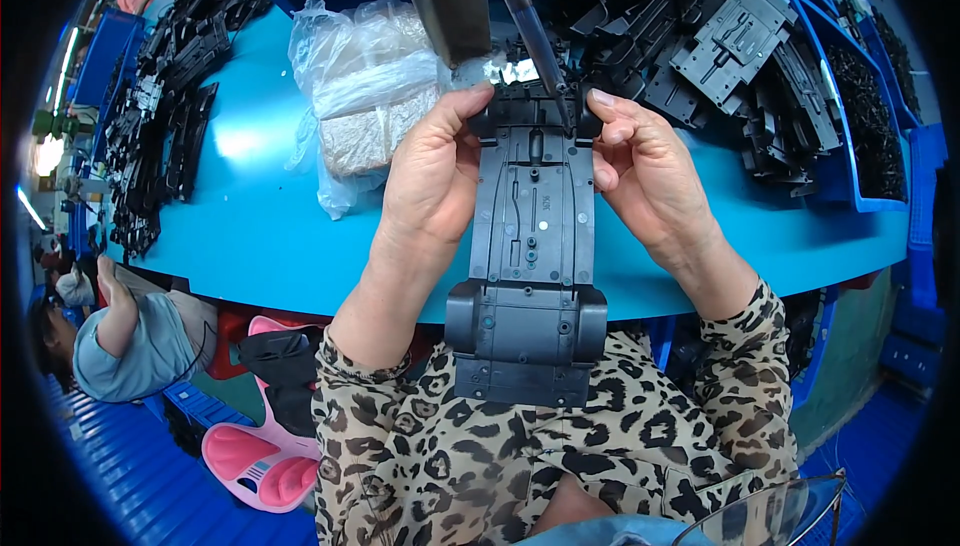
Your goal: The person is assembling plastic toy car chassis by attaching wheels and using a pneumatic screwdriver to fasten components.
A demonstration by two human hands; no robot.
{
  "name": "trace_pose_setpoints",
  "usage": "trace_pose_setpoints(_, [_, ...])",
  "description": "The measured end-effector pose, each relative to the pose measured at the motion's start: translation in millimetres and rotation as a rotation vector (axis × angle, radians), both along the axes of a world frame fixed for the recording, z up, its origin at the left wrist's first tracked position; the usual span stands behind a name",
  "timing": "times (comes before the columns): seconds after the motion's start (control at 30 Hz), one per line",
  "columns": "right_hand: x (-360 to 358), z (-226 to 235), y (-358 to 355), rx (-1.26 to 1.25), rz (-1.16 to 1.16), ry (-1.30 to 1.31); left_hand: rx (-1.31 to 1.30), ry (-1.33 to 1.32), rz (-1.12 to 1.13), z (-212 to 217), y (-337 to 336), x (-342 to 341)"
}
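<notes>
Between my two hands is a long black moulded plastic chassis plate [535, 236], with raised ribs, small holes and rounded arches near both ends. My left hand [437, 161] grips its far left corner, thumb on the edge. On the far right corner, my right hand [645, 161] pinches the plate between thumb and curled fingers. The plate's near end hangs past the table edge above my lap. A slim metal rod [532, 31] comes down from above, its lower tip over the plate's far end. Beside it stands a broad metal bracket [445, 6].
A plastic-wrapped package [370, 96] lies left of my hand on the blue table [270, 236]. Black moulded parts pile up at far left [165, 96] and far right [735, 46]. A blue bin [850, 136] holds small black pieces. A pink stool [270, 456] and another person [150, 336] are at left.
</notes>
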State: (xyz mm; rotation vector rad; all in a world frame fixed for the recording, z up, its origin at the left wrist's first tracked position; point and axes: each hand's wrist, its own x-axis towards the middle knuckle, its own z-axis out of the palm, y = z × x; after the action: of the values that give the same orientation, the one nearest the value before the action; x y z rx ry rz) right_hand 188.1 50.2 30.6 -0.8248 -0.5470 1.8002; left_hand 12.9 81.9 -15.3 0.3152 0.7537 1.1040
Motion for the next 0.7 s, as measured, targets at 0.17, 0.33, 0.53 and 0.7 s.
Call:
trace_pose_setpoints(0.17, [3.9, -2.2, 4.5, -0.010, 0.025, -0.018, -0.105, -0.142, 0.020, 16.6, -6.3, 3.8])
trace_pose_setpoints(0.33, [7.3, -9.0, 6.9, -0.063, 0.084, -0.084, -0.073, -0.039, 0.050, 17.6, -17.5, 5.3])
trace_pose_setpoints(0.53, [18.5, -16.6, 0.3, -0.075, 0.089, -0.057, -0.005, -0.018, -0.100, 22.2, -35.7, 11.7])
trace_pose_setpoints(0.7, [27.5, -15.4, -9.2, -0.035, 0.058, -0.079, 0.038, -0.066, -0.179, 13.4, -48.3, 20.7])
